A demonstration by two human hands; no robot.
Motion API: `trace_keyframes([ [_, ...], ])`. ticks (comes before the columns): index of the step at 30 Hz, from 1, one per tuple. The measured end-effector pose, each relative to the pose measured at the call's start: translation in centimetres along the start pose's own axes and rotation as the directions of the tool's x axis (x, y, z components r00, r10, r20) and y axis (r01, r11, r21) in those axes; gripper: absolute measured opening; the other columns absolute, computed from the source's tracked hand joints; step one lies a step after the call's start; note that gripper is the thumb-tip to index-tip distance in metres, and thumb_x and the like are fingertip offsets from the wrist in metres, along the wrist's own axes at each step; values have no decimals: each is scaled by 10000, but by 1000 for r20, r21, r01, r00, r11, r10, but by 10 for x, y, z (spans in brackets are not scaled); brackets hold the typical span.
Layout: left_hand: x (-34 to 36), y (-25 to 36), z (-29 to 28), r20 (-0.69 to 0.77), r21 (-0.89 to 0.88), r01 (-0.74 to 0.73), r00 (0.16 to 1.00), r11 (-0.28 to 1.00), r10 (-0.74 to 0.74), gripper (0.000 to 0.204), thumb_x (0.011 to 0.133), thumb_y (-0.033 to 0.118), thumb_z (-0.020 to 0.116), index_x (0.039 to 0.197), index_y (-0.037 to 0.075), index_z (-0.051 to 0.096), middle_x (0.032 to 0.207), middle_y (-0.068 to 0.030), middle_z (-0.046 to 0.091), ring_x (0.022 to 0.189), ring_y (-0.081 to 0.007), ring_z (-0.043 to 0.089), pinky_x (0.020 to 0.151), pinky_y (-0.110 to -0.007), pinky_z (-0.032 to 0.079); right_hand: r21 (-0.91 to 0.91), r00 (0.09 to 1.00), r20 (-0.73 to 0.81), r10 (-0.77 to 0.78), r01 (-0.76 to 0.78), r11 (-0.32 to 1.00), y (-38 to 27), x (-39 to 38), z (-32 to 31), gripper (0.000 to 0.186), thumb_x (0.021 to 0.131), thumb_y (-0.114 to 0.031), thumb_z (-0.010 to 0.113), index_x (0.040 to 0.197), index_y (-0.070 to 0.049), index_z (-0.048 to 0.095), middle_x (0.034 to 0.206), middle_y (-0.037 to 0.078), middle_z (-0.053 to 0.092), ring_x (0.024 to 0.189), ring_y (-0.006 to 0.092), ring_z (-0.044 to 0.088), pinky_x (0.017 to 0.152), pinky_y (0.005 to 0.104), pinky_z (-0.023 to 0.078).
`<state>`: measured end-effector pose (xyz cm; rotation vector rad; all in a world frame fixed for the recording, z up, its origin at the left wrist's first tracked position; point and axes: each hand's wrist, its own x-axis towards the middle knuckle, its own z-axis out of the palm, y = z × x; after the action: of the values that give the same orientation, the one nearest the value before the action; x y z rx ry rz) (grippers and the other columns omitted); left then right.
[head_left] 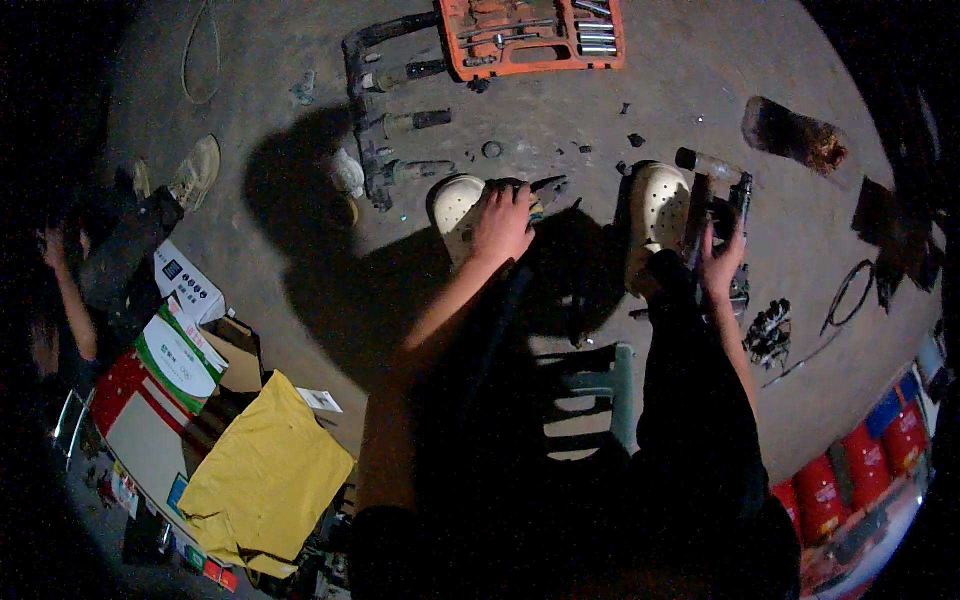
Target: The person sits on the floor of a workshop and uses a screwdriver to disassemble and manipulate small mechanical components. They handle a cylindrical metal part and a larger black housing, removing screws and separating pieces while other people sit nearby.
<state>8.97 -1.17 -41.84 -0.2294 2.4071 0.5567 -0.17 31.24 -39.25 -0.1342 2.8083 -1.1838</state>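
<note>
Knees and a green stool [590,385] sit closest. Left hand [503,222] reaches down over pliers [545,187] by the left shoe [455,205], fingers seemingly curled on them, handles pointing right. Right hand [722,262] grips an upright dark tool [735,200].

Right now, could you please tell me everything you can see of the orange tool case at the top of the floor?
The orange tool case lies open and flat on the grey concrete floor, far from both hands. It looks like moulded plastic, with shaped recesses holding metal pieces: a row of shiny sockets at its right end and long wrench-like tools across the middle. A dark metal frame lies against its left edge. Small loose bits are scattered just below it.
</note>
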Motion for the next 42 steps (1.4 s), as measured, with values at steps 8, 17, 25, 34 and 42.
trace_keyframes([
  [8, -13, 29, 29, 104, -278, -6, 994, 960, 36, 456, 765, 126, 624, 1142, 10, 396, 1077, -261, 516, 965, -422, 532, 805, -470, 454, 67, 860, 510, -7, -31, 997, -40, 11, 20, 193, 824, -108, 600, 946, 35, 558, 848, 197, 609, 746, 305, 589, 646, 351, 467],
  [17, -24, 42, 52, 202, -395, -131, 953, 909, 226, 433, 777, 259, 578, 1070, -37, 463, 788, -232, 604, 783, -389, 603, 638, -467, 490, 156, 742, 648, -172, 91, 983, -34, 9, 40, 213, 786, -133, 631, 922, 17, 567, 856, 241, 591, 812, 415, 568, 716, 419, 461],
  [25, -22, 19, 108, 192, -431, -217, 926, 876, 324, 195, 764, 210, 563, 864, 52, 619, 751, -158, 623, 709, -348, 623, 596, -447, 504, -35, 763, 644, -57, 104, 994, -30, 5, 56, 322, 786, -292, 631, 873, 13, 573, 793, 232, 595, 736, 419, 566, 650, 409, 458],
  [34, 6, -36, -16, -561, -325, 193, 749, 926, -353, 370, 727, 174, 637, 1048, 32, 522, 988, -201, 520, 924, -369, 503, 757, -455, 430, 67, 777, 628, 43, -109, 992, -28, 5, 55, 290, 799, -235, 637, 917, 19, 565, 802, 204, 609, 728, 363, 578, 667, 365, 458],
  [42, 5, -160, -17, -644, -432, 539, 377, 723, -665, 586, 780, 264, 650, 1183, -83, 404, 1067, -299, 489, 1024, -439, 465, 868, -481, 373, 100, 802, 596, 24, -104, 990, -22, 4, 58, 266, 794, -180, 639, 954, 20, 570, 806, 200, 612, 715, 323, 586, 677, 339, 464],
])
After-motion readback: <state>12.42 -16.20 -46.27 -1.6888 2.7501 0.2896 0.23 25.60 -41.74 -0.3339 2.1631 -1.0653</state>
